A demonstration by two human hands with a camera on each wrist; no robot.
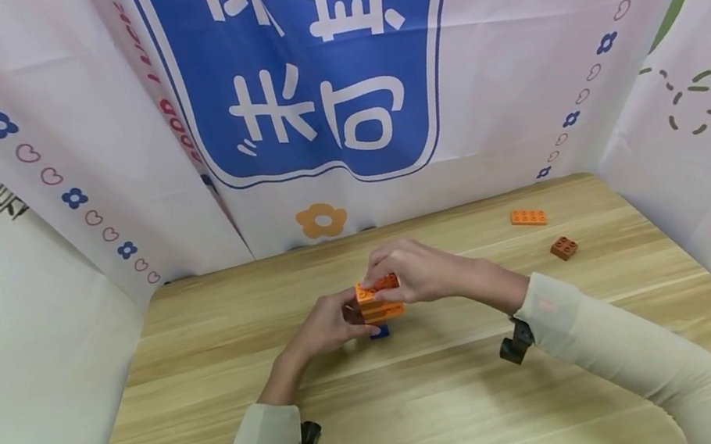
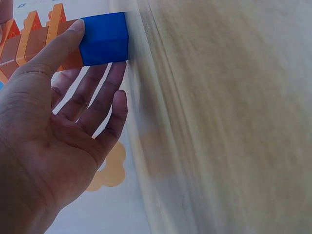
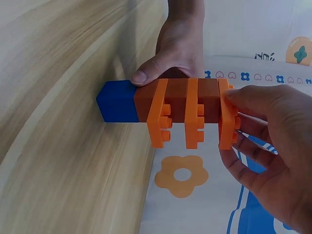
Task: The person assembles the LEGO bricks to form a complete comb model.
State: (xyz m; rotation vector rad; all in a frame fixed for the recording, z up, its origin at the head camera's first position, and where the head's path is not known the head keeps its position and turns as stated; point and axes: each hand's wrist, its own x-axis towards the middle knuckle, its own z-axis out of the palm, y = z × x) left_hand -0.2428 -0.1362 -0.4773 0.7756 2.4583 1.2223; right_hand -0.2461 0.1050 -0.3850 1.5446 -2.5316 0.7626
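A tower of toy building bricks stands upright between the hands: a blue block (image 3: 118,102) at the bottom, then brown bricks (image 3: 176,100) alternating with orange plates (image 3: 191,131) that jut out to one side, studs up. My left hand (image 1: 325,326) grips the tower low down; in the left wrist view its thumb (image 2: 73,36) presses near the seam above the blue block, fingers behind. With thumb and fingers, my right hand (image 1: 416,273) pinches the topmost orange plate (image 3: 225,127). Whether that plate is fully seated cannot be made out.
On the wooden table (image 1: 393,437), a loose orange plate (image 1: 528,217) and a small brown brick (image 1: 564,248) lie at the back right. A printed white cloth (image 1: 493,110) hangs behind the table and along its sides.
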